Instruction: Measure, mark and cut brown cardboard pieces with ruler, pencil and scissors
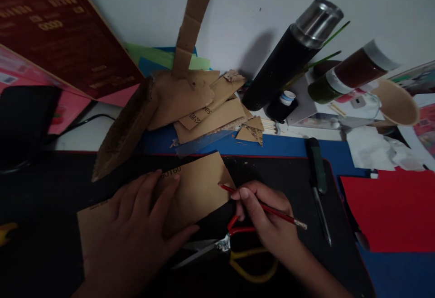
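Note:
A long piece of brown cardboard [199, 189] with printed numbers lies slantwise on the black mat. Spread across its left part, my left hand [139, 216] presses flat with fingers apart. My right hand [265, 212] grips a red pencil [280, 213], whose tip is at the right end of the cardboard, apparently touching it. Scissors [224, 242] with red and yellow handles lie under and beside my right hand, blades pointing left and slightly apart. The cardboard beneath my left palm is hidden.
Cardboard scraps [210, 117] pile up behind the mat. A black thermos [288, 58], paint jars [356, 74] and a small dark bottle [283, 105] stand at the back right. A screwdriver [317, 185] lies right of my right hand, beside red paper [390, 212]. A black object [27, 126] stands left.

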`<action>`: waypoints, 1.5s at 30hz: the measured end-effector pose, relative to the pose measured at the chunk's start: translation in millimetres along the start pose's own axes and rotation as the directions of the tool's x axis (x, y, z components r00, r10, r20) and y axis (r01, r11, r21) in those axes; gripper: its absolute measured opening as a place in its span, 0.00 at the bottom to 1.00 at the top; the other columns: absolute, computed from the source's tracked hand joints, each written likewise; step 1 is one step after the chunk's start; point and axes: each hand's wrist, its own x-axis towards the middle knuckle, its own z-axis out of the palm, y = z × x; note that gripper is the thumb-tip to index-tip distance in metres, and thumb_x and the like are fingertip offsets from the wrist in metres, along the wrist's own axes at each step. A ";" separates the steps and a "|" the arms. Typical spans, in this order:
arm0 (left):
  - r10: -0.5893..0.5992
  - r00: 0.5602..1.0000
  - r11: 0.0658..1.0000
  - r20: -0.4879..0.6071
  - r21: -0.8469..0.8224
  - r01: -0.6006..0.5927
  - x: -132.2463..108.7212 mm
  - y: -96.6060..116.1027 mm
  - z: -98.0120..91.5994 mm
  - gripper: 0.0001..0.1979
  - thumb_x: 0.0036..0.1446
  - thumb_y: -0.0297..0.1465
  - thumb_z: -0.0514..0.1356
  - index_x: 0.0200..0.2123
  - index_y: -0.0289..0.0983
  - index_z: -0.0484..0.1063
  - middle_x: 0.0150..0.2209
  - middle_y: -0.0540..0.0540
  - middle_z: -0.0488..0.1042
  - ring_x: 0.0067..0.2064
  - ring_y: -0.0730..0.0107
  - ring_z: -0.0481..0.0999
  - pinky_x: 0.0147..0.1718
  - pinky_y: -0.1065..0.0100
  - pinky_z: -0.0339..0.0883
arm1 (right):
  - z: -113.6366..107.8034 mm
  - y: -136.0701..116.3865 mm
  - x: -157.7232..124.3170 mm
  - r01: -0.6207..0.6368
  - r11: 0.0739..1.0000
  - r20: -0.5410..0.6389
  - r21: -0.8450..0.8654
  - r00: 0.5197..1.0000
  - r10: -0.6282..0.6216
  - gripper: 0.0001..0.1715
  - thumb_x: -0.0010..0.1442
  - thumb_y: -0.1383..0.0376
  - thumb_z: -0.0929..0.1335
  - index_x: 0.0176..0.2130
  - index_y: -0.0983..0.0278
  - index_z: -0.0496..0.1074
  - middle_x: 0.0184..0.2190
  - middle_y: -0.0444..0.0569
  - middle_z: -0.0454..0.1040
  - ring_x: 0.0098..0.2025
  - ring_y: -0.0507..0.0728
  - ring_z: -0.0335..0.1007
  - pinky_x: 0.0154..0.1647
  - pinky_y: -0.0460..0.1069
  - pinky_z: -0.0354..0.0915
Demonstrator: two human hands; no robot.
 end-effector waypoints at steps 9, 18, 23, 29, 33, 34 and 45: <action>0.031 0.999 0.999 -0.019 0.022 -0.031 0.9 -1.4 1.0 0.43 0.65 0.55 0.61 0.72 0.31 0.62 0.65 0.19 0.68 0.63 0.23 0.71 0.59 0.31 0.65 | -2.9 2.6 -5.2 0.058 0.997 -0.096 0.058 0.994 -0.052 0.19 0.79 0.59 0.67 0.38 0.61 0.81 0.21 0.42 0.77 0.22 0.52 0.75 0.26 0.46 0.70; -0.055 0.998 0.998 0.016 -0.042 0.056 2.6 2.7 -1.0 0.40 0.65 0.57 0.62 0.68 0.36 0.71 0.66 0.25 0.71 0.65 0.28 0.71 0.62 0.33 0.64 | -1.7 -18.4 -16.5 0.065 0.993 -0.073 0.102 0.996 -0.058 0.19 0.79 0.58 0.67 0.39 0.61 0.82 0.22 0.43 0.79 0.24 0.53 0.78 0.28 0.46 0.72; -0.025 1.000 1.000 0.015 0.019 0.025 3.8 2.9 -3.0 0.40 0.63 0.56 0.65 0.68 0.34 0.71 0.65 0.23 0.72 0.65 0.29 0.72 0.62 0.36 0.65 | 10.6 -25.0 -19.9 0.139 0.990 0.000 0.027 0.990 -0.139 0.17 0.79 0.62 0.67 0.39 0.62 0.82 0.24 0.44 0.79 0.26 0.53 0.79 0.30 0.46 0.72; 0.001 1.000 0.998 -0.015 0.066 0.000 2.9 2.4 -0.5 0.42 0.61 0.57 0.66 0.67 0.33 0.71 0.64 0.23 0.72 0.64 0.28 0.72 0.60 0.36 0.65 | 27.7 -9.1 -15.1 0.129 0.991 -0.066 0.046 0.990 -0.126 0.20 0.79 0.59 0.67 0.37 0.63 0.81 0.21 0.42 0.76 0.22 0.51 0.73 0.26 0.45 0.68; 0.002 0.999 0.999 -0.038 0.048 0.000 3.0 2.1 1.5 0.42 0.62 0.58 0.65 0.66 0.33 0.72 0.64 0.23 0.72 0.63 0.29 0.72 0.60 0.36 0.65 | 30.1 -2.7 -14.7 0.111 0.993 -0.060 0.034 0.992 -0.109 0.20 0.79 0.58 0.67 0.37 0.62 0.81 0.21 0.42 0.76 0.22 0.51 0.73 0.25 0.45 0.67; -0.002 0.999 0.999 -0.045 0.038 0.004 2.9 2.0 2.1 0.41 0.62 0.58 0.65 0.66 0.33 0.72 0.64 0.23 0.72 0.63 0.28 0.71 0.60 0.36 0.65 | 30.2 -2.4 -14.7 0.113 0.993 -0.054 0.029 0.992 -0.112 0.20 0.79 0.58 0.67 0.37 0.62 0.81 0.21 0.42 0.76 0.22 0.51 0.73 0.26 0.45 0.67; 0.006 0.998 0.999 -0.055 0.047 -0.004 1.9 2.2 4.1 0.42 0.60 0.58 0.67 0.65 0.33 0.72 0.64 0.23 0.71 0.63 0.29 0.71 0.60 0.37 0.64 | 31.6 -2.4 -14.2 0.137 0.990 -0.036 0.009 0.990 -0.137 0.18 0.78 0.62 0.67 0.37 0.62 0.81 0.22 0.41 0.76 0.22 0.51 0.73 0.26 0.45 0.67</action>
